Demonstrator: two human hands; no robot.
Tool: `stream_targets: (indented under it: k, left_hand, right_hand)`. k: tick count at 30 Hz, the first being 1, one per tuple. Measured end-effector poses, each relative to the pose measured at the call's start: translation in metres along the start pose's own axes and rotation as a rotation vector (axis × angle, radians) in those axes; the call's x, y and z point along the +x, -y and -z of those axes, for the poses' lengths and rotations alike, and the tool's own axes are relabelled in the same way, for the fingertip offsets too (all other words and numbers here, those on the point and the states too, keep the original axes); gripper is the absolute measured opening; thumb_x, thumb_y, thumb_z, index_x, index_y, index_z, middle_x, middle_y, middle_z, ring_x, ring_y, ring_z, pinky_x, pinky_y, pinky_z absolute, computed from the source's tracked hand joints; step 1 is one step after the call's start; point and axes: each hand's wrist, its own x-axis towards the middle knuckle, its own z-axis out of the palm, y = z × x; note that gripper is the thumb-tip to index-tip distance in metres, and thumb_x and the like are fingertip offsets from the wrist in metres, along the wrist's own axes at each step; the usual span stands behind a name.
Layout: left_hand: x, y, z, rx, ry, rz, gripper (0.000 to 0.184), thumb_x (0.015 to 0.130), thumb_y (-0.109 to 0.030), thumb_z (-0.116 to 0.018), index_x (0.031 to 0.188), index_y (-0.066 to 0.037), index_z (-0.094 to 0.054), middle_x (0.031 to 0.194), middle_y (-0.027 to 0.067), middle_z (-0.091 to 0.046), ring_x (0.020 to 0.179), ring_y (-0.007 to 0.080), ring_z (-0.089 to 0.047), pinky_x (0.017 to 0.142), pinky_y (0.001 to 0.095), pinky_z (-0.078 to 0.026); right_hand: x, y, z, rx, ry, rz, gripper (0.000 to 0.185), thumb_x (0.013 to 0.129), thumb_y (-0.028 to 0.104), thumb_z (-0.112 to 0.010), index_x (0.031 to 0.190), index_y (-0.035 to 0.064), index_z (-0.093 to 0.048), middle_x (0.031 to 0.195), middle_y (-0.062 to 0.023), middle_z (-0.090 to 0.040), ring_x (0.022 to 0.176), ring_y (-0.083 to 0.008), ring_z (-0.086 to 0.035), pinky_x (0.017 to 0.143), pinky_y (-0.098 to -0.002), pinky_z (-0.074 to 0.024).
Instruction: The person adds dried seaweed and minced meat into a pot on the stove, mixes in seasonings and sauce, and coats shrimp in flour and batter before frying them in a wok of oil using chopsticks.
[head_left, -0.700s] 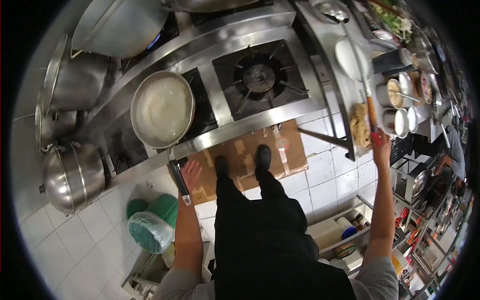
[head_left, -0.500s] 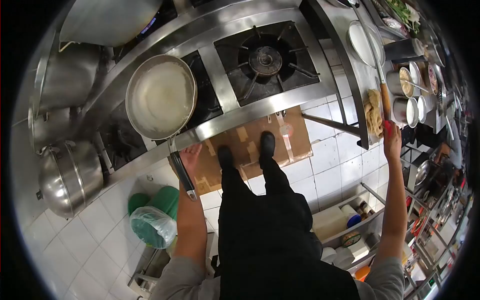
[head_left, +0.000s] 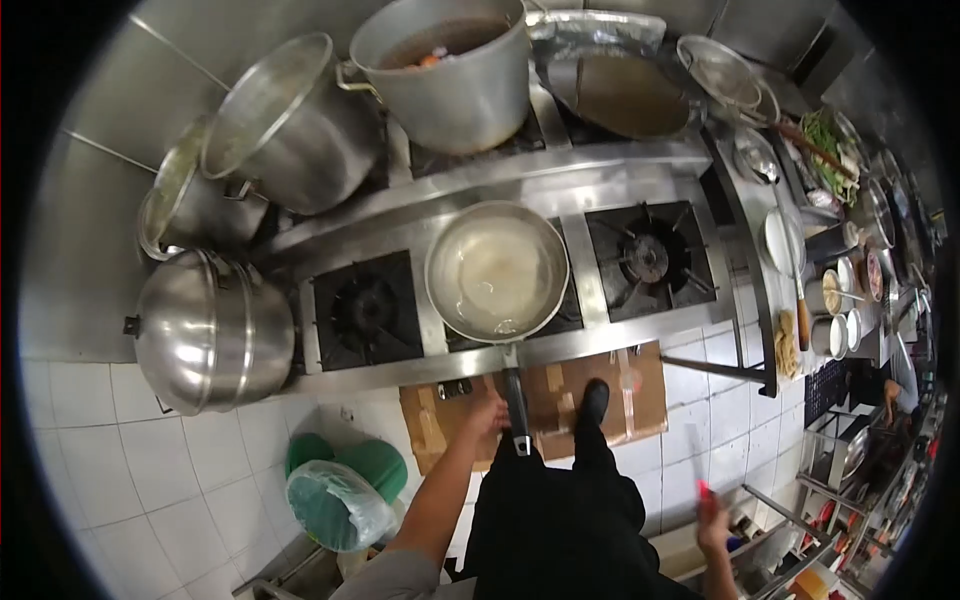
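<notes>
A frying pan (head_left: pixel 493 270) with pale liquid in it sits on the middle burner of the front row. Its black handle (head_left: pixel 514 400) juts out over the stove's front edge. Just left of that handle is my left hand (head_left: pixel 486 412), below the stove edge; its fingers are partly hidden, and I cannot tell whether they touch anything. My right hand (head_left: pixel 713 528), low at the right, is closed around a red-handled tool (head_left: pixel 704 490). The tool's pale, narrow upper part is smeared by motion, so its kind is unclear.
A big pot (head_left: pixel 445 100) of dark liquid and a wok (head_left: pixel 630 95) stand at the back. A domed steel pot (head_left: pixel 215 335) is at left. A ladle (head_left: pixel 803 310) and cloth (head_left: pixel 786 345) lie on the right counter. A green bin (head_left: pixel 335 505) stands on the floor.
My view has swung left, showing more of the back row. My right hand has dropped away from the counter, carrying the red-handled tool. The left hand stays beside the pan handle.
</notes>
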Motion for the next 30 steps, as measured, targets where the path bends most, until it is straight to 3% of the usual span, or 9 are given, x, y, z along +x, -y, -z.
stream_targets:
  k: [2,6,8,9,15,19,25,28,30]
  left_hand:
    - [-0.045,0.009,-0.009,0.351,-0.081,-0.162,0.011,0.089,-0.018,-0.049,0.097,-0.010,-0.052,0.071,0.0024,-0.051,0.064,0.0166,-0.056,0.048,0.0327,-0.045]
    - [-0.074,0.026,0.079,0.534,0.111,-0.023,0.032,0.087,-0.014,-0.056,0.117,-0.007,-0.047,0.083,0.0109,-0.058,0.069,0.0238,-0.061,0.055,0.0386,-0.051]
    - [-0.110,0.023,0.087,0.590,0.029,0.042,0.028,0.086,-0.015,-0.056,0.112,-0.008,-0.048,0.081,0.0096,-0.059,0.067,0.0218,-0.059,0.053,0.0355,-0.048]
    - [-0.142,0.012,0.083,0.571,-0.138,0.027,0.017,0.085,-0.016,-0.054,0.101,-0.010,-0.051,0.076,0.0055,-0.056,0.062,0.0175,-0.056,0.048,0.0306,-0.044]
    - [-0.211,0.053,0.171,0.523,-0.444,0.072,0.019,0.092,-0.021,-0.047,0.105,-0.008,-0.052,0.078,0.0118,-0.060,0.060,0.0249,-0.061,0.053,0.0408,-0.052]
    - [-0.254,0.074,0.122,0.539,-0.554,0.015,0.023,0.093,-0.022,-0.044,0.108,-0.006,-0.052,0.078,0.0123,-0.061,0.062,0.0264,-0.062,0.056,0.0421,-0.053]
    - [-0.220,0.139,0.088,1.709,0.094,-0.606,0.023,0.087,-0.019,-0.051,0.093,0.001,-0.061,0.085,0.0161,-0.065,0.083,0.0300,-0.063,0.073,0.0389,-0.051]
    - [-0.226,0.135,0.013,0.912,-0.247,-0.334,0.022,0.087,-0.013,-0.051,0.096,0.004,-0.063,0.090,0.0164,-0.067,0.085,0.0282,-0.064,0.075,0.0353,-0.050]
    - [-0.281,0.072,-0.091,1.250,-0.382,-0.196,0.025,0.088,-0.013,-0.052,0.103,0.004,-0.062,0.095,0.0176,-0.067,0.087,0.0233,-0.065,0.075,0.0332,-0.050]
  right_hand:
    - [0.009,0.063,-0.088,-0.366,0.224,0.176,0.031,0.093,0.012,-0.052,0.119,-0.0053,-0.054,0.082,-0.0054,-0.061,0.075,-0.0109,-0.056,0.069,-0.0258,-0.0472]
    - [0.091,0.128,-0.225,-0.382,0.293,0.656,0.034,0.094,0.029,-0.050,0.119,0.0073,-0.058,0.095,-0.0219,-0.065,0.088,-0.0362,-0.064,0.076,-0.0404,-0.0489]
    - [0.101,0.196,-0.260,-0.407,0.526,0.308,0.040,0.094,0.037,-0.049,0.116,0.0052,-0.059,0.093,-0.0232,-0.064,0.086,-0.0348,-0.062,0.076,-0.0412,-0.0471]
    - [0.125,0.182,-0.283,-0.393,0.441,0.537,0.042,0.093,0.039,-0.050,0.115,0.0047,-0.060,0.093,-0.0238,-0.064,0.089,-0.0367,-0.062,0.077,-0.0406,-0.0477]
    - [0.150,0.205,-0.366,-0.291,0.371,0.370,0.045,0.092,0.044,-0.047,0.099,0.0045,-0.066,0.095,-0.0253,-0.063,0.091,-0.0417,-0.061,0.079,-0.0481,-0.0476]
    - [0.152,0.212,-0.374,-0.387,0.371,0.384,0.049,0.093,0.047,-0.041,0.092,0.0051,-0.067,0.095,-0.0245,-0.064,0.094,-0.0405,-0.061,0.083,-0.0482,-0.0484]
    - [0.162,0.207,-0.381,-0.466,0.574,0.458,0.050,0.091,0.045,-0.043,0.104,0.0005,-0.061,0.105,-0.0242,-0.062,0.101,-0.0413,-0.058,0.089,-0.0481,-0.0458]
    - [0.154,0.201,-0.380,-0.174,0.532,0.240,0.044,0.091,0.041,-0.045,0.102,0.0009,-0.061,0.102,-0.0254,-0.062,0.097,-0.0427,-0.060,0.082,-0.0499,-0.0484]
    - [0.149,0.187,-0.369,-0.175,0.560,0.323,0.042,0.090,0.040,-0.047,0.104,0.0017,-0.060,0.101,-0.0255,-0.063,0.095,-0.0424,-0.060,0.081,-0.0498,-0.0486]
